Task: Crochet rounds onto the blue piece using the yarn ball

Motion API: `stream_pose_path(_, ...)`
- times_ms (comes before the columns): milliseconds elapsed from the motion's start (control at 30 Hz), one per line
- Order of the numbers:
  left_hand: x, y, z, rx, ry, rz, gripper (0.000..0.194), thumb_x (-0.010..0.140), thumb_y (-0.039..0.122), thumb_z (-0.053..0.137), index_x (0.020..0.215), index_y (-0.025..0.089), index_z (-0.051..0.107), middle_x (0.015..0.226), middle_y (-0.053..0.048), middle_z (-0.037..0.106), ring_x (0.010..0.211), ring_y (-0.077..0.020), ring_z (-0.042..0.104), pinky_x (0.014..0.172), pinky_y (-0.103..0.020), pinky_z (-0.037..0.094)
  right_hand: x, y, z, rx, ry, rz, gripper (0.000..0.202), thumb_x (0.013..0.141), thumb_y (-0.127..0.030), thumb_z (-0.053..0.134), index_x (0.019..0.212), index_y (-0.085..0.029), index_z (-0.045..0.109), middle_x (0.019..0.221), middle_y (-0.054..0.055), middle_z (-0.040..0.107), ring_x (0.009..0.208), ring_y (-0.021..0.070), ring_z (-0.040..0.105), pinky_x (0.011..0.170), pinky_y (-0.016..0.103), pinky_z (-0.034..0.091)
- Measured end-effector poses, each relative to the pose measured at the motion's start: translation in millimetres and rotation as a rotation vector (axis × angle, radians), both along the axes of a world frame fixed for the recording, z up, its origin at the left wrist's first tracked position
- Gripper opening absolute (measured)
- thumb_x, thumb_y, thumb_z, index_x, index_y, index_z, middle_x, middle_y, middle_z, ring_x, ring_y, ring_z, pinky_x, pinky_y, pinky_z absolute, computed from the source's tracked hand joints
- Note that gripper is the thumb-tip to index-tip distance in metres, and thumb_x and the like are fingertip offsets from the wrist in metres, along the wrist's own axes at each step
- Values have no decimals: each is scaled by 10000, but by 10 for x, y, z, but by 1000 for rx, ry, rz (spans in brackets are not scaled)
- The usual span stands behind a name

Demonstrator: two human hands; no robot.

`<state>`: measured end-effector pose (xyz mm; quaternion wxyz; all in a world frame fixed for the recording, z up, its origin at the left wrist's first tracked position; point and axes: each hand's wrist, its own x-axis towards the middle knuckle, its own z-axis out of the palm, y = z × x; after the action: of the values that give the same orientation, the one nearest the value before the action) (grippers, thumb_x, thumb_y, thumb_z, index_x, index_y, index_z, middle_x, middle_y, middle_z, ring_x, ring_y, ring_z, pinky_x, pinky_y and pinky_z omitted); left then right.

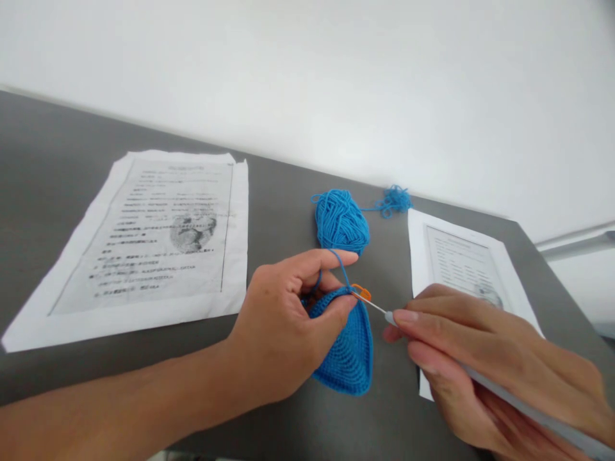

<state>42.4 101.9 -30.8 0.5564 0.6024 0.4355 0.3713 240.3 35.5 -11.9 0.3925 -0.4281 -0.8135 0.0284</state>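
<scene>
Above the worktop (283,192), toward its near edge, the left hand (288,320) pinches a ribbed, curved piece of blue crochet (350,358) by its rim, yarn looped over the index finger. The right hand (471,346) grips a grey-handled hook (390,317), its thin shaft meeting that rim beside an orange marker (364,294). The hook's tip is hard to make out; the left fingers cover some stitches. Beyond sits a yarn ball (342,221), then a loose tangle (395,200) by the far edge. Blurred printing fills a crinkled left sheet (158,237); the right hand partly covers a right sheet (461,256) near the right edge.
</scene>
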Motion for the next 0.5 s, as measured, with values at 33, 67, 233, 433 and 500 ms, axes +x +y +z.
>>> stream_pose_path(33,-8,-4,-9,71,43,8,341,828,161,739,1158,163,823,752,3,810,669,-165,749,648,-273,564,-17,-10,15,12,-23,-14,258,958,-103,737,1182,-229,758,866,48,823,650,204,753,551,340,648)
stream_pose_path(67,-17,-7,-17,139,80,15,334,837,152,731,1155,170,830,751,10,814,667,-161,757,646,-270,564,-37,-16,30,17,-43,-26,250,960,-92,732,1167,-230,752,861,43,824,636,193,749,540,322,643)
stream_pose_path(233,-55,-11,-29,360,195,70,327,863,131,736,1171,182,832,774,37,835,696,-137,780,669,-241,564,-113,-23,14,39,-74,-84,202,956,-83,749,1081,-241,736,825,33,821,614,175,759,539,267,645)
stream_pose_path(433,-50,1,2,426,259,113,291,871,114,725,1127,192,839,785,48,834,664,-114,760,669,-209,574,-157,18,-115,116,-14,-95,169,1002,-139,707,1122,-257,724,782,25,796,543,163,707,461,270,604)
stream_pose_path(500,-51,9,6,439,261,125,281,875,109,715,1110,193,843,782,49,831,639,-104,742,676,-196,584,-184,33,-109,130,-66,-106,209,980,-108,734,1128,-254,710,776,24,792,566,168,715,474,272,602)
